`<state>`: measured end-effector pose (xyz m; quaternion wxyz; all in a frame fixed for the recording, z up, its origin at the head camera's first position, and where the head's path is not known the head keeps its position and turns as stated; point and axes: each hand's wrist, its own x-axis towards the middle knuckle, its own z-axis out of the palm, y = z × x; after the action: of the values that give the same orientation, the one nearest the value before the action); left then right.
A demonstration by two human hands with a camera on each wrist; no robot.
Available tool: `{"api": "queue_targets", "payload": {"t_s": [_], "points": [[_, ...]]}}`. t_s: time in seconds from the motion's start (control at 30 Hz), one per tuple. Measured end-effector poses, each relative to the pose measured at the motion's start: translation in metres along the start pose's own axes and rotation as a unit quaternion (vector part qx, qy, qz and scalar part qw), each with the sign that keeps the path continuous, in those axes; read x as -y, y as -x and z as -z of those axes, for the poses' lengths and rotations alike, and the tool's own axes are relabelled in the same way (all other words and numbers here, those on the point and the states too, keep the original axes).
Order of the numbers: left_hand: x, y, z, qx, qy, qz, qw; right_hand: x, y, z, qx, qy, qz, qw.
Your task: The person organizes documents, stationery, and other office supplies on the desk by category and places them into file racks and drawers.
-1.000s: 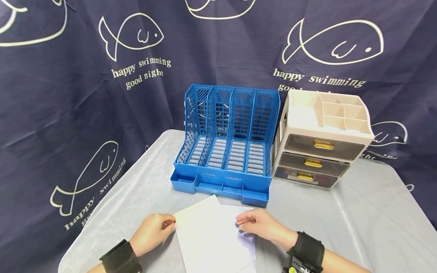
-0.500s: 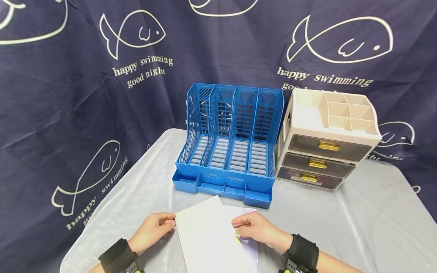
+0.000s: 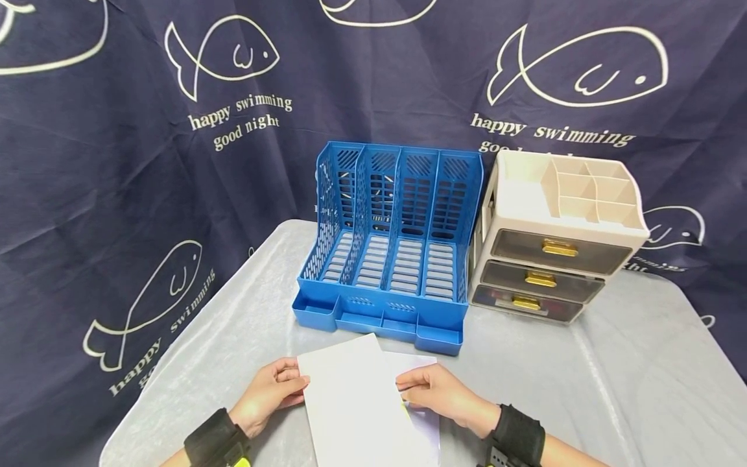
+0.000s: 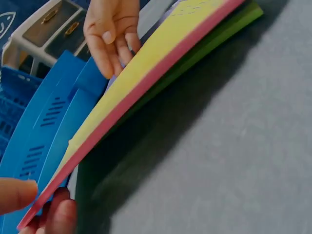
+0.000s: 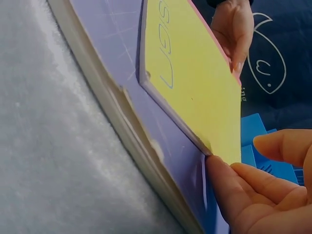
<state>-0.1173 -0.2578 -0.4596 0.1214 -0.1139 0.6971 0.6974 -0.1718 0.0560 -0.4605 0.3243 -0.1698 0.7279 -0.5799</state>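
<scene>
A yellow notebook (image 4: 146,68) with a pink spine edge lies askew on a purple book (image 5: 122,53); its cover looks washed-out white in the head view. My left hand (image 3: 270,394) pinches its left side, thumb above and fingers curled beneath the pink edge. There the notebook tilts up, and a green-edged book (image 4: 229,36) shows below it. At the opposite side, my right hand (image 3: 440,395) touches the notebook's edge with its fingertips, other fingers loosely extended. Blue lettering runs across the yellow cover in the right wrist view.
Just behind the books stands a blue file rack (image 3: 382,311) with upright slots and small front trays. A cream drawer unit (image 3: 560,217) with gold handles stands to its right. The grey tablecloth (image 3: 525,363) meets a dark fish-print curtain (image 3: 373,78).
My left hand has shifted slightly and now grips the notebook's left edge with the thumb on top. My right hand slid a little left to the notebook's edge, then stayed.
</scene>
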Motion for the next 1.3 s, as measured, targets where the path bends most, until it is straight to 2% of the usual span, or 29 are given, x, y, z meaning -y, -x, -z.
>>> {"api": "queue_targets", "payload": {"t_s": [0.23, 0.37, 0.53, 0.7, 0.77, 0.87, 0.97, 1.07, 1.2, 1.3], "points": [[-0.008, 0.002, -0.012, -0.023, 0.021, -0.009, 0.9995, -0.004, 0.004, 0.002, -0.002, -0.02, -0.003, 1.0], [-0.019, 0.005, -0.017, -0.024, 0.022, -0.044, 0.9985, -0.005, 0.006, 0.007, -0.011, -0.044, 0.017, 0.999], [-0.038, 0.015, -0.027, -0.031, -0.003, -0.087, 0.9957, -0.001, 0.014, 0.014, -0.034, -0.077, 0.054, 0.995], [-0.055, 0.027, -0.035, 0.003, -0.025, -0.151, 0.9882, 0.01, 0.029, 0.019, -0.04, -0.067, 0.074, 0.994], [-0.06, 0.031, -0.039, 0.026, -0.029, -0.201, 0.9789, 0.014, 0.037, 0.019, -0.049, -0.048, 0.09, 0.994], [-0.07, 0.037, -0.046, 0.053, -0.039, -0.285, 0.9562, 0.02, 0.05, 0.018, -0.087, -0.019, 0.143, 0.986], [-0.079, 0.043, -0.054, 0.059, -0.056, -0.362, 0.9286, 0.024, 0.062, 0.015, -0.135, -0.003, 0.21, 0.968], [-0.085, 0.047, -0.062, 0.05, -0.069, -0.424, 0.9018, 0.03, 0.075, 0.011, -0.187, 0.013, 0.25, 0.95], [-0.089, 0.047, -0.074, 0.049, -0.063, -0.475, 0.8764, 0.036, 0.091, 0.007, -0.256, 0.052, 0.264, 0.928], [-0.09, 0.045, -0.083, 0.062, -0.049, -0.489, 0.8686, 0.038, 0.103, 0.005, -0.316, 0.08, 0.257, 0.91]]}}
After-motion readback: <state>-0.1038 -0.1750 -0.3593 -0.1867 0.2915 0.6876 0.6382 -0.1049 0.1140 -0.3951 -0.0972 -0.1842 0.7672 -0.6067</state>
